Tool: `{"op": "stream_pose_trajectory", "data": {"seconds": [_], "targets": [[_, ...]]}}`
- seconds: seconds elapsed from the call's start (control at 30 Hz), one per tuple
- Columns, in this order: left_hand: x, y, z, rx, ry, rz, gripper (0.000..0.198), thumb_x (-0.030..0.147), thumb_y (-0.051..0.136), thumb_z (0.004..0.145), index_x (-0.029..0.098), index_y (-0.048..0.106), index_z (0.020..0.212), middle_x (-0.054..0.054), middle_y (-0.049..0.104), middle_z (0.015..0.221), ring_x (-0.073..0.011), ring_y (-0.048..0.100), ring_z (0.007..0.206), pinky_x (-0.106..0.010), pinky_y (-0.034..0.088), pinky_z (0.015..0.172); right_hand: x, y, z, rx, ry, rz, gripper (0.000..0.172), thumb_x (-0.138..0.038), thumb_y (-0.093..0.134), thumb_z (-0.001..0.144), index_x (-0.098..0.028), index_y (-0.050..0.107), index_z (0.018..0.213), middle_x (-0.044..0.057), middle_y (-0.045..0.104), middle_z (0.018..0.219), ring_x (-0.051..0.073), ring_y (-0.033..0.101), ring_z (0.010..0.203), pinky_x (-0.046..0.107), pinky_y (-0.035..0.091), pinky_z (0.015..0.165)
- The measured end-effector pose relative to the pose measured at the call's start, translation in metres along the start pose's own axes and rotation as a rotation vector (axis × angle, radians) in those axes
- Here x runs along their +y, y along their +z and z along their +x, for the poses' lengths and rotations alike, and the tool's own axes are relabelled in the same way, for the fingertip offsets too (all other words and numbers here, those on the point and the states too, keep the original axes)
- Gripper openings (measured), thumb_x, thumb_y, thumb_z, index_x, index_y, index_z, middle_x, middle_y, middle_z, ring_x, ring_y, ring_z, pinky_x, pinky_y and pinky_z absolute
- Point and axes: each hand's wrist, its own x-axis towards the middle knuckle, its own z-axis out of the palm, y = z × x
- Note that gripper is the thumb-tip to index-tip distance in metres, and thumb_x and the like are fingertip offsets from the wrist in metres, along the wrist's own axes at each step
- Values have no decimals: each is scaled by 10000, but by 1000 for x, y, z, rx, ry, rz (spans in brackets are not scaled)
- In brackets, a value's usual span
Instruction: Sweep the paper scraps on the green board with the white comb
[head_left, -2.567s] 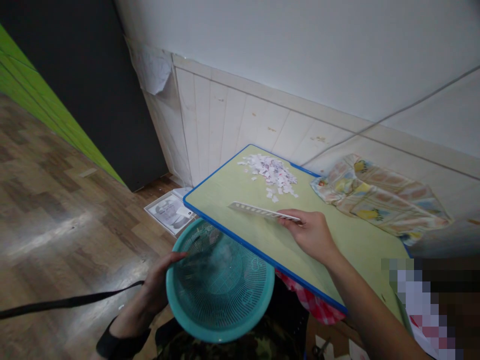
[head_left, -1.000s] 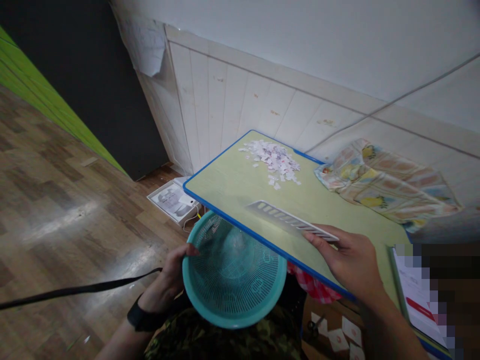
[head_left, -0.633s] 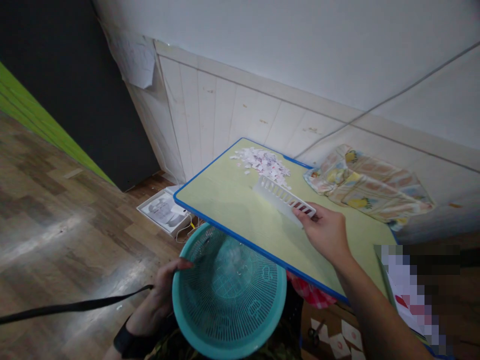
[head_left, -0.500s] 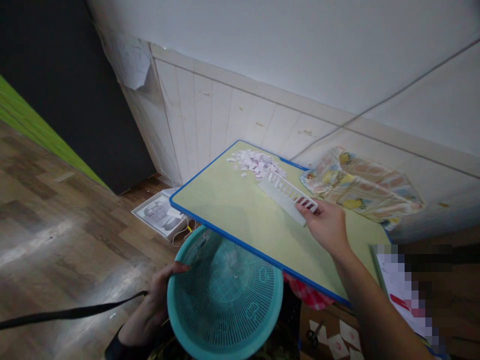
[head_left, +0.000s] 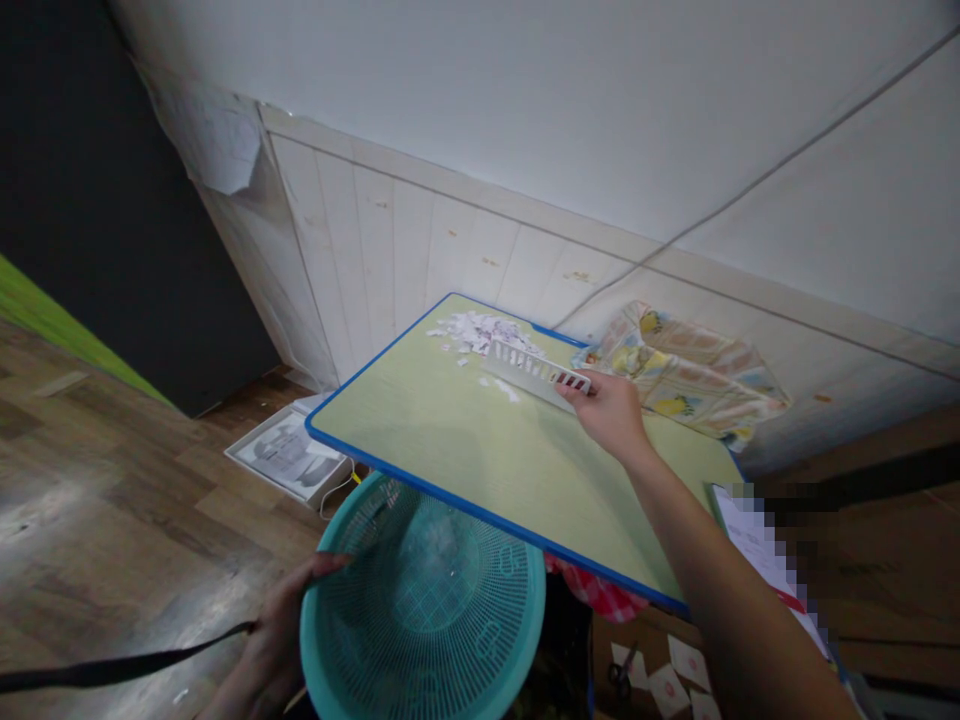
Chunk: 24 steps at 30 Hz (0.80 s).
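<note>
My left hand (head_left: 292, 605) grips the left rim of a teal plastic basket (head_left: 510, 640), thumb over the edge. The basket sits tilted below the front edge of a light green tabletop with a blue border (head_left: 420, 425). Closed around the right end of a white slotted plastic tray (head_left: 529, 380) is my right hand (head_left: 606, 408). The tray stands tilted on the tabletop, its far end against a heap of small white paper scraps (head_left: 480, 330). A few loose scraps (head_left: 501, 388) lie on the near side of the tray.
A patterned cloth (head_left: 682, 375) lies bunched at the table's back right, by the wall. Papers (head_left: 765, 560) rest at the right edge. A white box (head_left: 289, 455) is on the floor to the left. Scissors (head_left: 621, 675) and paper cards (head_left: 669, 690) lie below the table.
My right hand has tipped the slotted tray more upright against the table, and a few scraps now show in front of it. The whole view has shifted slightly.
</note>
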Motion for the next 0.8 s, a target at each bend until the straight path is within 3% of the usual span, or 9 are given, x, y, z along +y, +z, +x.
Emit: {"op": "stream_pose_trajectory", "data": {"seconds": [0.1,0.27,0.6,0.8], "targets": [[0,-3,2,-4,-16,-12,106,81,731,723,104,799,645,-130,800,598,-254,728,492,-332,636,509,1,-1,6,6,-2,-21,273,-361,635,859,-165,813,927,44,718,691,204,615,643,292,376,623],[0,-6,2,-31,-17,-9,76,98,775,703,145,801,651,-120,819,639,-269,748,528,-340,642,552,-2,2,12,-92,-4,-35,272,-344,628,870,-165,816,952,39,723,702,201,616,665,284,369,617],[2,-6,1,-17,-61,-66,44,80,782,688,119,799,677,-139,827,659,-313,774,560,-366,643,547,-13,0,34,-94,-44,-79,265,-302,625,866,-162,819,980,48,747,763,211,647,709,287,379,639],[2,-5,-1,-2,-51,-75,54,86,778,685,135,794,702,-126,822,640,-298,773,551,-340,636,537,-21,2,30,-92,-60,-29,243,-307,626,861,-158,809,920,24,699,686,187,606,657,279,364,619]]}}
